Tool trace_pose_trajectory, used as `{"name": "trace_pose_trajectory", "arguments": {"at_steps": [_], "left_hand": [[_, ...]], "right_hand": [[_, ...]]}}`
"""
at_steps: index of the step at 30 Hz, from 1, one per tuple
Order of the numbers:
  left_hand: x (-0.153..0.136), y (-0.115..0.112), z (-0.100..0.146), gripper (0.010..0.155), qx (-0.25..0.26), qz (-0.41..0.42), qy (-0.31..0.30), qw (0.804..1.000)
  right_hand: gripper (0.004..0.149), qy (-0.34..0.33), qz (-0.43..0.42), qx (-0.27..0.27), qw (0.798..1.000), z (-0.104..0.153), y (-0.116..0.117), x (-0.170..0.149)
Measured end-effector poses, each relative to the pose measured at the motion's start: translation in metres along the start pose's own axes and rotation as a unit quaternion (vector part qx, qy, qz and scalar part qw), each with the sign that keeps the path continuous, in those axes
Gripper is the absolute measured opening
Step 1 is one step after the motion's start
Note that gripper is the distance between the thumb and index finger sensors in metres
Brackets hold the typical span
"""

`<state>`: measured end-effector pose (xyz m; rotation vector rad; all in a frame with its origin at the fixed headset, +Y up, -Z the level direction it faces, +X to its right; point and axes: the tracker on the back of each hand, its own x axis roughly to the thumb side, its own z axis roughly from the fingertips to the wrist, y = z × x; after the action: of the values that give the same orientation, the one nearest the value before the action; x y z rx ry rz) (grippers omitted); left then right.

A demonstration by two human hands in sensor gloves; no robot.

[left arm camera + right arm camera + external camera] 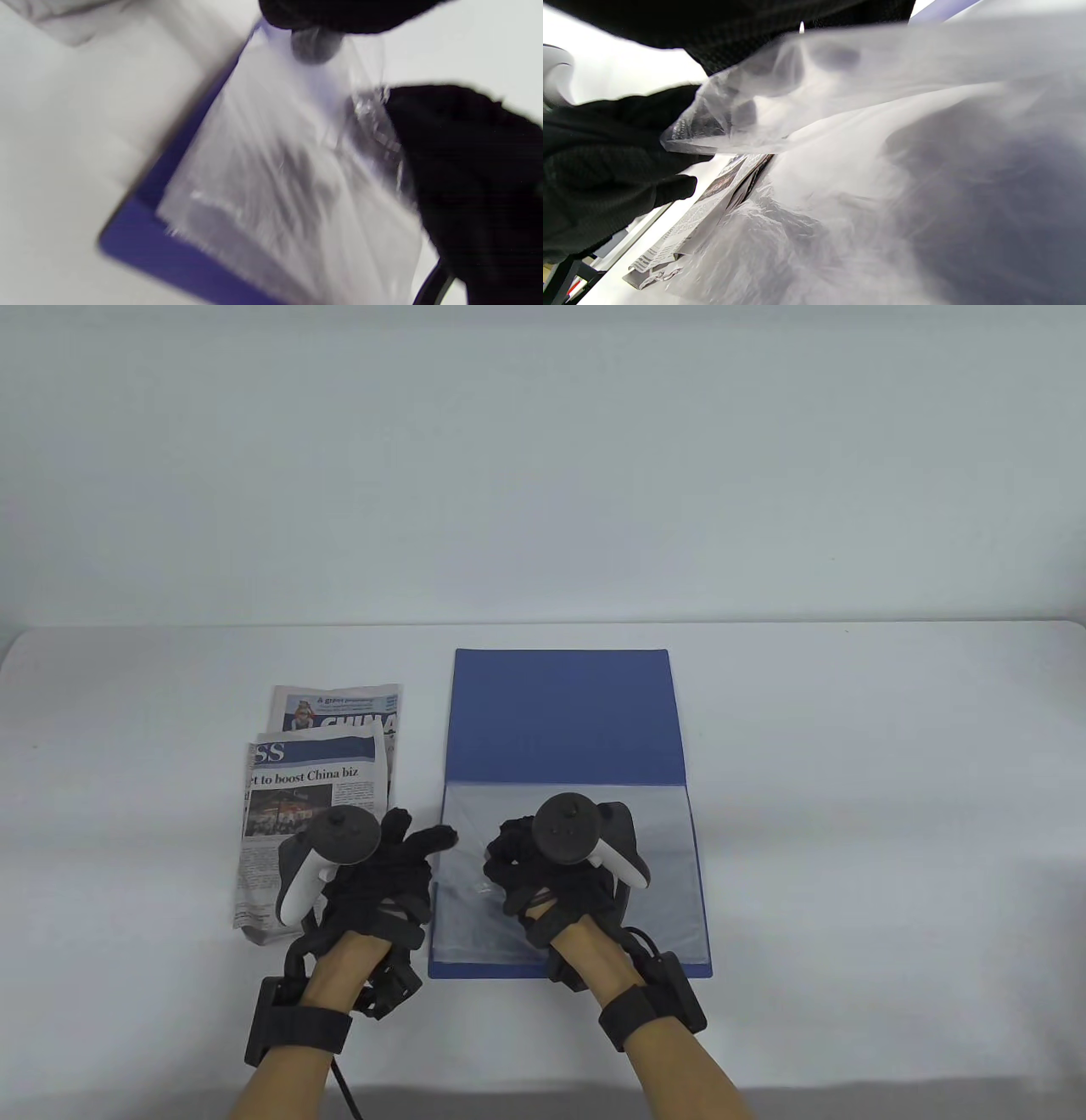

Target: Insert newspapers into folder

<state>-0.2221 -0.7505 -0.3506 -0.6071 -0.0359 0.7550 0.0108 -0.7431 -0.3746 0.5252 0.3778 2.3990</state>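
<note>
Blue card forms the open folder (562, 712), which lies flat on the white counter (848, 780) with its cover turned away from the person and its clear plastic sleeve (662, 882) spread over the near half. The right hand (551, 874) rests on that sleeve near its left side; in the right wrist view the top film of the sleeve (840, 84) is lifted off the layer below, pinched in gloved fingers at its corner, so the pocket gapes toward the left. The left hand (373, 882) sits just left of the folder, fingers spread and reaching to the sleeve's left edge; it cannot be told whether it grips the film. Two folded newspapers (318, 780) lie overlapped on the counter just beside the folder's left edge, none of them in the pocket. The near paper's lower right corner is hidden under the left hand and its tracker (327, 857). In the right wrist view the newspapers (691, 220) show beyond the sleeve's open edge.
</note>
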Motion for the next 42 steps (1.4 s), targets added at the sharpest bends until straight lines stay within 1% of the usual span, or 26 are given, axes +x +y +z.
{"name": "trace_pose_trajectory", "arguments": {"at_steps": [2, 4, 6, 12, 14, 16, 18, 20, 21, 22, 23, 24, 25, 27, 28, 29, 31, 32, 34, 35, 37, 38, 40, 42], "left_hand": [[0.001, -0.006, -0.003, 0.052, -0.013, -0.08, 0.049, 0.996], [0.0, -0.009, -0.006, 0.052, -0.015, -0.109, 0.072, 0.991], [-0.001, -0.01, -0.007, 0.051, -0.021, -0.095, 0.069, 0.993], [0.001, -0.001, -0.001, 0.051, 0.004, -0.092, 0.069, 0.993], [-0.001, 0.008, 0.005, 0.054, 0.032, -0.066, 0.07, 0.995], [-0.007, 0.022, 0.015, 0.058, 0.061, -0.038, 0.086, 0.994], [-0.018, 0.04, 0.029, 0.069, 0.093, 0.002, 0.124, 0.988], [-0.034, 0.058, 0.045, 0.08, 0.099, 0.016, 0.185, 0.978], [-0.041, 0.065, 0.051, 0.085, 0.096, 0.012, 0.219, 0.971], [-0.054, 0.076, 0.061, 0.088, 0.091, 0.01, 0.274, 0.957], [-0.063, 0.081, 0.067, 0.091, 0.092, 0.015, 0.299, 0.95], [-0.078, 0.087, 0.074, 0.094, 0.1, 0.03, 0.326, 0.94], [-0.092, 0.091, 0.08, 0.096, 0.104, 0.043, 0.348, 0.931], [-0.115, 0.09, 0.083, 0.098, 0.104, 0.04, 0.387, 0.915], [-0.123, 0.088, 0.082, 0.099, 0.097, 0.035, 0.403, 0.909], [-0.134, 0.083, 0.079, 0.1, 0.084, 0.04, 0.408, 0.908], [-0.144, 0.079, 0.072, 0.095, 0.054, 0.065, 0.404, 0.911], [-0.147, 0.079, 0.07, 0.091, 0.048, 0.074, 0.405, 0.91], [-0.147, 0.082, 0.067, 0.074, 0.082, 0.051, 0.414, 0.905], [-0.146, 0.084, 0.066, 0.063, 0.093, 0.047, 0.416, 0.904], [-0.143, 0.088, 0.068, 0.047, 0.124, 0.045, 0.417, 0.899], [-0.141, 0.089, 0.07, 0.045, 0.145, 0.038, 0.421, 0.895], [-0.136, 0.092, 0.073, 0.045, 0.171, 0.019, 0.423, 0.89], [-0.128, 0.093, 0.075, 0.047, 0.206, -0.029, 0.431, 0.878]], "right_hand": [[0.036, -0.002, -0.003, -0.006, 1.0, 0.001, -0.002, 0.0], [0.036, -0.004, -0.005, -0.007, 1.0, 0.002, -0.003, 0.0], [0.036, -0.003, -0.008, -0.006, 1.0, 0.002, -0.003, -0.001], [0.036, -0.005, -0.011, -0.006, 1.0, 0.002, -0.003, -0.002], [0.036, -0.006, -0.006, -0.006, 1.0, 0.002, -0.003, -0.001], [0.036, -0.006, -0.002, -0.007, 1.0, 0.002, -0.003, 0.0], [0.036, -0.008, -0.006, -0.009, 1.0, 0.002, -0.005, 0.001], [0.036, -0.008, -0.01, -0.01, 1.0, 0.003, -0.006, 0.001], [0.036, -0.008, -0.009, -0.01, 1.0, 0.003, -0.007, 0.001], [0.036, -0.008, -0.003, -0.011, 1.0, 0.003, -0.007, 0.0], [0.036, -0.008, 0.003, -0.01, 1.0, 0.003, -0.008, 0.0], [0.036, -0.008, 0.006, -0.009, 1.0, 0.003, -0.008, 0.0], [0.036, -0.009, 0.002, -0.009, 1.0, 0.003, -0.009, -0.001], [0.036, -0.008, -0.005, -0.011, 1.0, 0.002, -0.009, -0.001], [0.036, -0.008, -0.005, -0.011, 1.0, 0.002, -0.01, -0.001], [0.036, -0.009, -0.002, -0.012, 1.0, 0.003, -0.01, -0.001], [0.036, -0.013, 0.008, -0.009, 1.0, 0.004, -0.008, 0.0], [0.036, -0.014, 0.015, -0.007, 1.0, 0.004, -0.008, 0.001], [0.036, -0.018, 0.035, -0.003, 0.999, 0.005, -0.006, 0.003], [0.036, -0.019, 0.038, -0.002, 0.999, 0.005, -0.005, 0.004], [0.036, -0.02, 0.041, 0.0, 0.999, 0.005, -0.004, 0.005], [0.036, -0.021, 0.039, 0.001, 0.999, 0.005, -0.004, 0.005], [0.036, -0.023, 0.041, 0.0, 0.999, 0.005, -0.004, 0.006], [0.036, -0.024, 0.044, -0.001, 0.999, 0.004, -0.004, 0.005]]}}
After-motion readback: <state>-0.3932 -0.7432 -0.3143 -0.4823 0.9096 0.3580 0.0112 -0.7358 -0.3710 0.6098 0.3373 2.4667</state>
